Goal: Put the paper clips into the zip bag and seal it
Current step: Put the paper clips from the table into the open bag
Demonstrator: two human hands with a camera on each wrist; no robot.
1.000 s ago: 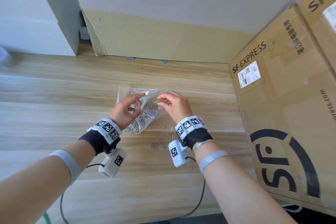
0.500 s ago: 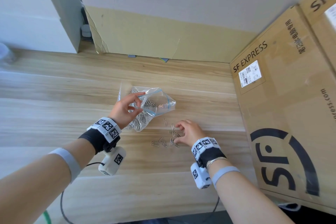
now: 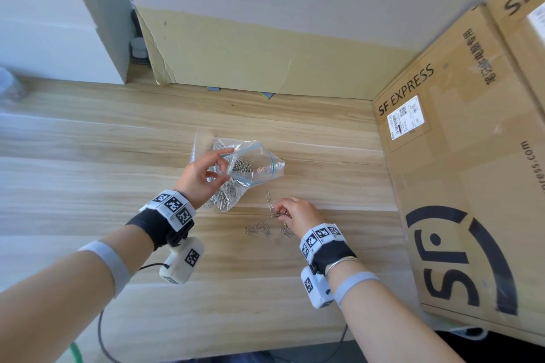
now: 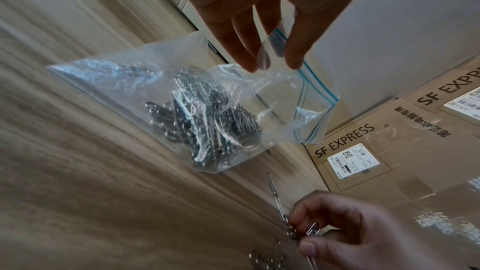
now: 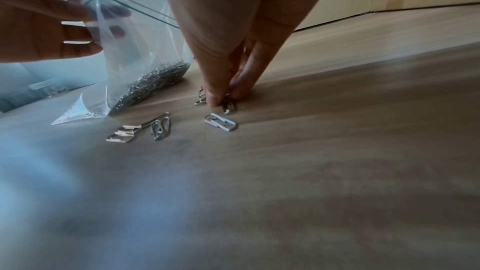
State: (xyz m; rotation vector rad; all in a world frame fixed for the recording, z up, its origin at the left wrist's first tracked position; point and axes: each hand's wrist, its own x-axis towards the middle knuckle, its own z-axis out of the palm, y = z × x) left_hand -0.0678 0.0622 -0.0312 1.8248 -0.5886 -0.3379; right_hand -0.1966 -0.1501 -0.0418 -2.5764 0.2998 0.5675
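Note:
A clear zip bag [image 3: 259, 165] with a blue seal strip rests on the wooden table, its mouth gaping toward the right. Many silver paper clips [image 4: 207, 122] lie heaped inside it. My left hand [image 3: 206, 174] pinches the near lip of the bag's mouth [image 4: 275, 52] and holds it up. My right hand [image 3: 290, 214] is down on the table just right of the bag, thumb and fingers pinching a few loose clips [image 5: 227, 103]. Several more loose clips [image 3: 259, 230] lie on the wood near that hand [image 5: 221, 124].
Large SF Express cardboard boxes [image 3: 466, 186] stand close along the right side. A flat cardboard sheet [image 3: 265, 65] leans on the back wall. The table's near edge [image 3: 236, 354] is at the bottom, with wrist-camera cables hanging over it.
My right hand left the bag's mouth, dropped to the loose clips on the table and closed its fingers on a few. The left hand kept the bag's lip raised.

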